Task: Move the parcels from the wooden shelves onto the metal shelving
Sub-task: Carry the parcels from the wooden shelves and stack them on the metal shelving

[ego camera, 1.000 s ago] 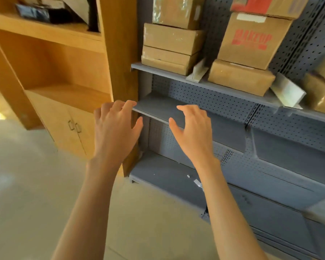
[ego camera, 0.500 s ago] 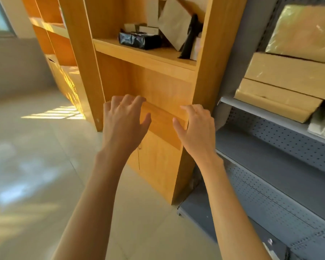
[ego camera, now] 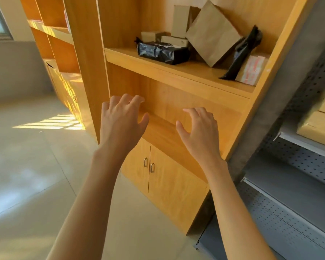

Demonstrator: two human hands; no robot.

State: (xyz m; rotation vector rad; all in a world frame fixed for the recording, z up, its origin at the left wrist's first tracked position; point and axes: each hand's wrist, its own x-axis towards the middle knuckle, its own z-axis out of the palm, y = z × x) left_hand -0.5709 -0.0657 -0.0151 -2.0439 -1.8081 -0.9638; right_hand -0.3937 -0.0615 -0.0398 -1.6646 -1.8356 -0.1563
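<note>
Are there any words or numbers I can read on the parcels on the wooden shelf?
None can be read.
Taped box at the right end of the shelf: red print, too blurred to read.
Black plastic parcel: a pale label, too small to read.
Brown paper bag: no print shows.

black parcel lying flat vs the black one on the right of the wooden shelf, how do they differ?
Pose: the flat black parcel lies on its side on the wooden shelf; the right black parcel stands tilted, leaning on a taped box.
Shape: the flat one is blocky; the right one is slim.
Place: the flat one sits left of the brown bag, the right one on the bag's right.
Shared: glossy black wrap, both untouched.
</note>
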